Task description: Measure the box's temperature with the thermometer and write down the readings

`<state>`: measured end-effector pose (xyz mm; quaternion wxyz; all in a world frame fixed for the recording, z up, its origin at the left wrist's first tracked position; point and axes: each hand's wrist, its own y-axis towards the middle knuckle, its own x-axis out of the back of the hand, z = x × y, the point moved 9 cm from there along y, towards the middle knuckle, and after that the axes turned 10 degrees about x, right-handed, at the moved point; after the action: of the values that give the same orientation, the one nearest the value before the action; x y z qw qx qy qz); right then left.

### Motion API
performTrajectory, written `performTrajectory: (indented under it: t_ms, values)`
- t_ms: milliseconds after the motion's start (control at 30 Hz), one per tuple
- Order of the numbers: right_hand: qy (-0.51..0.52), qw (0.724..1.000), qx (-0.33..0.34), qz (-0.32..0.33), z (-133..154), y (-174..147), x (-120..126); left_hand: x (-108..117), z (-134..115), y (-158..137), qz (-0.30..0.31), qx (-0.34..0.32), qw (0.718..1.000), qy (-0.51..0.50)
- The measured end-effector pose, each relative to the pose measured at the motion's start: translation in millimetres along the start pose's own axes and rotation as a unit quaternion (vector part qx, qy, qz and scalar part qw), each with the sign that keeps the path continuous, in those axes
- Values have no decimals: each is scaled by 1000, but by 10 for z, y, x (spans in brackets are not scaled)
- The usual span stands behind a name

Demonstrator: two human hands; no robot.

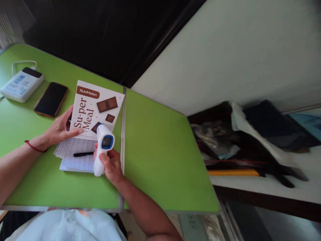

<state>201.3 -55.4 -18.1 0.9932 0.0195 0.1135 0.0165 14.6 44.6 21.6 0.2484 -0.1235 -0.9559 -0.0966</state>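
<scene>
My left hand (62, 127) grips the left edge of a white and brown "Su-per Meal" box (105, 113), thumb across its front face. In my right hand (112, 165) is a white infrared thermometer (99, 162) with a blue-rimmed screen, its fingers wrapped round the handle. The thermometer's top end overlaps the box's lower right part in view; I cannot tell whether they touch. Below the box lie handwritten paper sheets (75, 164), partly covered by it. A black pen (83, 154) rests on the sheets, its right end hidden behind the thermometer.
A phone (51, 99) in a brown case lies left of the box on the green table (160, 150). Farther left sits a white power bank (22, 85) with a cable. A metal seam crosses the table. Shelves with bags (218, 137) stand by the wall at right.
</scene>
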Motion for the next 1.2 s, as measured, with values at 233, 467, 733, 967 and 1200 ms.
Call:
performTrajectory:
  t_ms: [233,467,733,967,1200]
  values:
    - [12,1000,-3,7,5,7,-36,-21,-72,13,19,-11,1000,-17]
    - [9,1000,0,10,6,10,-46,-30,-59,11,24,11,1000,0]
    - [5,1000,-13,8,-19,17,-36,-15,-78,14,21,11,1000,6]
    - [10,1000,-13,6,-20,15,-35,-2,-73,13,20,17,1000,7]
    - [24,1000,-1,10,-17,21,-32,-5,-60,24,16,23,999,17]
